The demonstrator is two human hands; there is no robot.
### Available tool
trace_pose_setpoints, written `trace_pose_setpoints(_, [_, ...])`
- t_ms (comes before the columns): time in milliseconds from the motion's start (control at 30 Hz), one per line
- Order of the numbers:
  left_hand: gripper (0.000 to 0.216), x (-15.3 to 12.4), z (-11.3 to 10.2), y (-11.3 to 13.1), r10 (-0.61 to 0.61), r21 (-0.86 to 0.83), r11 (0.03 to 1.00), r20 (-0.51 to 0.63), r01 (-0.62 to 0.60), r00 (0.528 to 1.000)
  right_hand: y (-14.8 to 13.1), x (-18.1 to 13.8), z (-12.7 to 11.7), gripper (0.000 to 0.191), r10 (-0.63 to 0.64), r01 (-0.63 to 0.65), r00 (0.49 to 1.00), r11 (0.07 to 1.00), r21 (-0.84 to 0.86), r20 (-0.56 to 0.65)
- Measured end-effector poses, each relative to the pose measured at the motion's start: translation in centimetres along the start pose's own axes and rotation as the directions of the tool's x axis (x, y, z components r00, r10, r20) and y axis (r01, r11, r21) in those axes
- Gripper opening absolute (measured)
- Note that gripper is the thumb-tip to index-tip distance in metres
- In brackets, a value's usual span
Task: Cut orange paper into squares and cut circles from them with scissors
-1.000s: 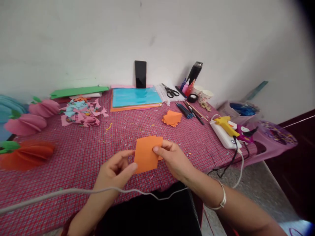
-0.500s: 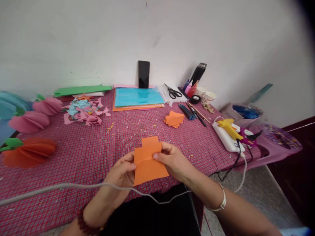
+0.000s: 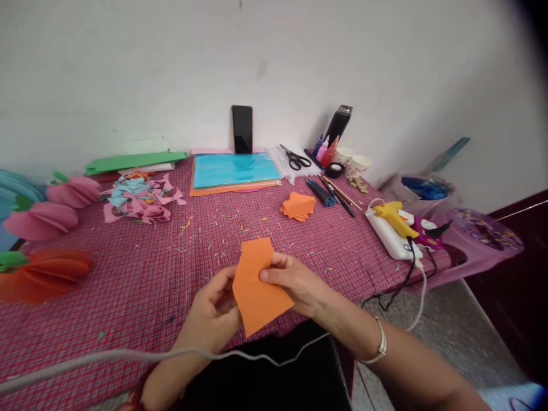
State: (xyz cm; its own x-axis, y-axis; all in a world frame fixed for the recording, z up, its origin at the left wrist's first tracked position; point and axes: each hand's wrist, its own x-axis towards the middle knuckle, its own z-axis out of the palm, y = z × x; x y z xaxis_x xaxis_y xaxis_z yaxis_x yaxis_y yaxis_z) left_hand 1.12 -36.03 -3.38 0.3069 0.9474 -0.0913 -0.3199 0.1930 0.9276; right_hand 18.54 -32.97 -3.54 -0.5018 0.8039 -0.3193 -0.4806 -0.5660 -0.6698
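Between my two hands is a sheet of orange paper (image 3: 257, 297), held above the near edge of the table and tilted, with a narrower part at its top. My right hand (image 3: 295, 282) pinches it from the right, thumb on the front face and fingers behind. On the other side my left hand (image 3: 216, 308) has its curled fingers at the paper's left edge, and the fingertips are partly hidden behind the sheet. A small stack of cut orange paper pieces (image 3: 298, 206) lies beyond my right hand.
Paper scraps (image 3: 143, 197) and paper pumpkins (image 3: 47, 274) lie left. Blue sheets (image 3: 235, 170), scissors (image 3: 295, 158) and a phone (image 3: 242, 129) are at the back. A yellow glue gun (image 3: 396, 218) rests right on a power strip (image 3: 387, 237). A white cable (image 3: 107, 355) crosses my left forearm.
The orange paper has turned and tilted in my hands, so its outline looks different. My left thumb has gone from its front face to the edge. The view has shifted slightly.
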Motion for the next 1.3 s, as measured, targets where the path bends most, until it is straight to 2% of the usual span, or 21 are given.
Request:
trace_pose_setpoints(100, [0.036, 0.2, 0.5, 0.3, 0.066, 0.306, 0.952, -0.112, -0.028, 0.991, 0.3, 0.0, 0.3, 0.032, -0.043, 0.041, 0.999, 0.997, -0.058, -0.016])
trace_pose_setpoints(200, [0.015, 0.3, 0.6, 0.7, 0.201, 0.512, 0.848, -0.076, -0.135, 0.977, 0.6, 0.0, 0.4, 0.028, -0.082, 0.078, 0.996, 0.989, -0.125, -0.031])
trace_pose_setpoints(267, [0.013, 0.3, 0.6, 0.8, 0.247, 0.570, 0.808, -0.092, -0.153, 0.965, 0.6, -0.1, 0.3, 0.027, -0.085, 0.082, 0.996, 0.989, -0.122, -0.025])
trace_pose_setpoints(333, [0.020, 0.3, 0.6, 0.5, 0.241, 0.539, 0.834, -0.167, -0.117, 0.956, 0.6, -0.2, 0.0, 0.032, -0.105, 0.105, 0.994, 0.990, -0.092, 0.008])
trace_pose_setpoints(433, [0.023, 0.3, 0.8, -0.3, 0.190, 0.364, 0.929, -0.306, -0.070, 0.933, 0.6, -0.6, -0.2, 0.047, -0.196, 0.205, 0.977, 0.970, -0.127, 0.079])
trace_pose_setpoints(500, [0.023, 0.4, 1.0, -1.1, 0.156, 0.243, 0.967, -0.339, -0.074, 0.928, 0.7, -0.7, 0.0, 0.042, -0.259, 0.281, 0.958, 0.933, -0.225, 0.123])
trace_pose_setpoints(667, [0.028, 0.3, 0.6, -2.3, 0.093, 0.118, 0.991, -0.229, -0.068, 0.969, 1.1, -0.7, 0.9, 0.020, -0.317, 0.361, 0.930, 0.882, -0.304, 0.184])
trace_pose_setpoints(833, [0.028, 0.4, -0.1, -1.2, 0.137, 0.322, 0.945, -0.225, -0.059, 0.965, 1.2, -0.6, 0.5, 0.019, -0.396, 0.395, 0.914, 0.820, -0.414, 0.087])
trace_pose_setpoints(933, [0.025, 0.4, 0.0, -0.7, 0.174, 0.422, 0.905, -0.237, -0.060, 0.956, 1.2, -0.7, 0.2, 0.024, -0.367, 0.363, 0.927, 0.826, -0.432, 0.079])
trace_pose_setpoints(1067, [0.019, -0.1, 0.2, -0.8, 0.237, 0.542, 0.832, -0.148, -0.122, 0.960, 1.4, -0.9, 0.0, 0.031, -0.301, 0.299, 0.952, 0.877, -0.377, 0.055])
trace_pose_setpoints(1300, [0.014, -0.4, 0.7, 0.0, 0.236, 0.571, 0.802, -0.035, -0.174, 0.971, 0.9, -1.8, 0.1, 0.032, -0.209, 0.218, 0.976, 0.900, -0.377, 0.063])
